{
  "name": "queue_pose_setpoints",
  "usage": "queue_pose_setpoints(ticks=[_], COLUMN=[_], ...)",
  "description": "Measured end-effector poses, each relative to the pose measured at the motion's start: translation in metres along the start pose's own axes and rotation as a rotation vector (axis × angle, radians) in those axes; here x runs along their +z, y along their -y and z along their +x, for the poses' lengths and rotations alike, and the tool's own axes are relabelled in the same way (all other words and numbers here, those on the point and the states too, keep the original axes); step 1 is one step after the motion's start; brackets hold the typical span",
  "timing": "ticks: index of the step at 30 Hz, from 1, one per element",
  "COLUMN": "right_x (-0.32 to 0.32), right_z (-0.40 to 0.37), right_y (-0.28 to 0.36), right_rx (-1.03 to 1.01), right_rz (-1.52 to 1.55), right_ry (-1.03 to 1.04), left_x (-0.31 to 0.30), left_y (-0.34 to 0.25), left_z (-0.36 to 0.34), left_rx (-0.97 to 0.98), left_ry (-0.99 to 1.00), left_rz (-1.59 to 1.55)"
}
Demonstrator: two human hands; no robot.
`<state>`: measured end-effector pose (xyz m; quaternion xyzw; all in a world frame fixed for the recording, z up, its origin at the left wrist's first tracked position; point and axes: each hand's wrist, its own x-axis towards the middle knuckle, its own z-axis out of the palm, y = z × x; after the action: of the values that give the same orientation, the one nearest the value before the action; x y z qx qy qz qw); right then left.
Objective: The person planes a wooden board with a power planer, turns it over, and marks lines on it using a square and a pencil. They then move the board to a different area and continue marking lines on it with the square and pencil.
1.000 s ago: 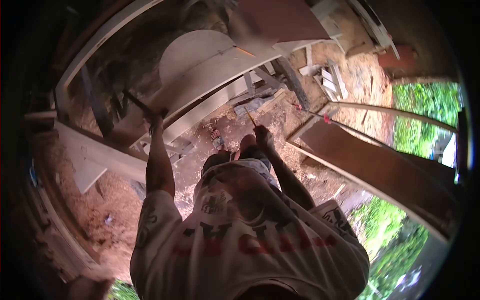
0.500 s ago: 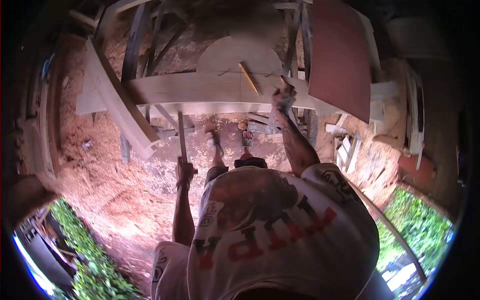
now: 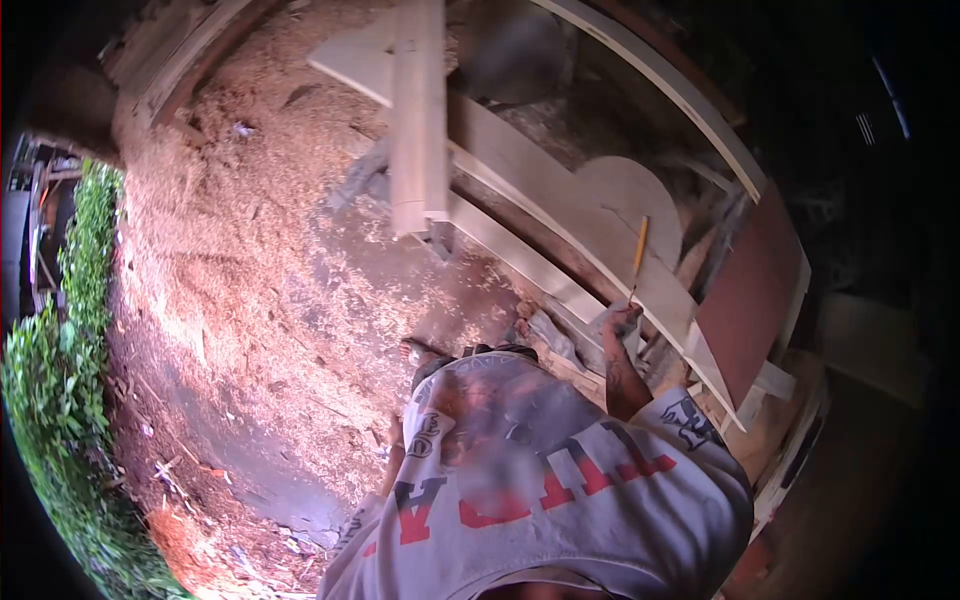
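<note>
My right hand (image 3: 622,318) is closed at the near edge of a long, pale wooden board (image 3: 540,180). What its fingers hold, if anything, is too small to make out. Just beyond it a yellow pencil (image 3: 640,245) lies across the board, its tip close to my fingers. A round-edged pale wooden piece (image 3: 640,195) adjoins the board's far side. Low beside my body, my left hand (image 3: 396,432) shows only in part by the shirt. Its fingers are hidden.
A pale plank (image 3: 418,120) crosses the board's left end. To the right hangs a reddish-brown sheet (image 3: 752,295). Wood shavings (image 3: 250,270) cover the ground, and green plants (image 3: 60,400) grow at the left. Wood offcuts (image 3: 550,335) lie near my feet.
My view has turned to the left, so the board now slants down to the right. My left hand has dropped back beside my body; the long narrow wooden piece it held no longer shows.
</note>
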<state>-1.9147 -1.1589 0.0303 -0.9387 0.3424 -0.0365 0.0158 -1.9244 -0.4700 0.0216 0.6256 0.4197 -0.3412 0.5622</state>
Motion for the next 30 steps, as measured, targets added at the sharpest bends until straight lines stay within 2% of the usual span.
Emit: queue_pose_setpoints(ticks=[2, 4, 7, 10, 11, 12, 14, 15, 16, 18, 19, 20, 21, 22, 24, 25, 26, 27, 28, 29, 30], right_x=[-0.003, 0.007, 0.017, 0.020, 0.021, 0.030, 0.057, 0.120, 0.112, 0.068, 0.037, 0.004, -0.014, -0.012, 0.003, 0.073, 0.056, 0.035, 0.037, 0.039, 0.035], right_z=[-0.027, -0.054, -0.079, -0.088, -0.087, -0.087, -0.088, -0.089, -0.086, -0.074, -0.065, -0.059, -0.051, -0.041, -0.025, -0.020, -0.010, 0.023, 0.049, 0.075, 0.097], right_y=[0.075, 0.156, 0.268, 0.386, 0.426, 0.458, 0.507, 0.514, 0.539, 0.626, 0.671, 0.715, 0.761, 0.809, 0.888, 0.910, 0.954, 1.018, 1.072, 1.115, 1.164], right_rx=[0.154, 0.180, 0.133, 0.007, -0.070, -0.163, -0.339, -0.381, -0.421, -0.521, -0.482, -0.441, -0.396, -0.456, -0.547, -0.344, -0.412, -0.488, -0.517, -0.540, -0.460], right_rz=[0.184, 0.312, 0.337, 0.375, 0.411, 0.443, 0.496, 0.616, 0.645, 0.721, 0.725, 0.732, 0.736, 0.841, 1.042, 0.886, 0.894, 0.912, 0.876, 0.826, 0.892], right_ry=[0.127, 0.321, 0.589, 0.743, 0.767, 0.759, 0.741, 0.710, 0.755, 0.839, 0.882, 0.927, 0.978, 0.931, 0.853, 1.031, 0.990, 0.924, 0.882, 0.843, 0.853], left_x=[-0.024, -0.055, -0.112, -0.178, -0.202, -0.225, -0.261, -0.285, -0.312, -0.333, -0.342, -0.349, -0.352, -0.352, -0.357, -0.356, -0.369, -0.378, -0.381, -0.390, -0.395], left_y=[-0.004, -0.011, -0.024, -0.061, -0.080, -0.074, -0.103, -0.110, -0.114, -0.153, -0.150, -0.174, -0.190, -0.210, -0.251, -0.274, -0.308, -0.269, -0.295, -0.318, -0.333], left_z=[0.016, 0.028, 0.040, 0.040, 0.036, 0.054, 0.057, 0.071, 0.090, 0.098, 0.121, 0.135, 0.141, 0.152, 0.159, 0.157, 0.154, 0.215, 0.229, 0.241, 0.255], left_rx=[0.012, 0.023, 0.025, 0.005, -0.020, 0.031, 0.088, 0.020, 0.006, -0.054, 0.005, 0.063, 0.024, 0.097, 0.076, 0.041, 0.014, 0.172, 0.331, 0.303, 0.270], left_ry=[-0.002, -0.013, -0.054, -0.074, -0.023, 0.064, -0.027, 0.038, 0.147, 0.092, 0.108, 0.123, 0.116, 0.014, -0.051, -0.106, -0.161, -0.175, -0.185, -0.239, -0.286], left_rz=[-0.038, -0.087, -0.181, -0.330, -0.424, -0.639, -0.421, -0.397, -0.212, -0.227, -0.291, -0.350, -0.552, -0.377, -0.455, -0.307, -0.141, -0.150, -0.159, -0.109, -0.059])
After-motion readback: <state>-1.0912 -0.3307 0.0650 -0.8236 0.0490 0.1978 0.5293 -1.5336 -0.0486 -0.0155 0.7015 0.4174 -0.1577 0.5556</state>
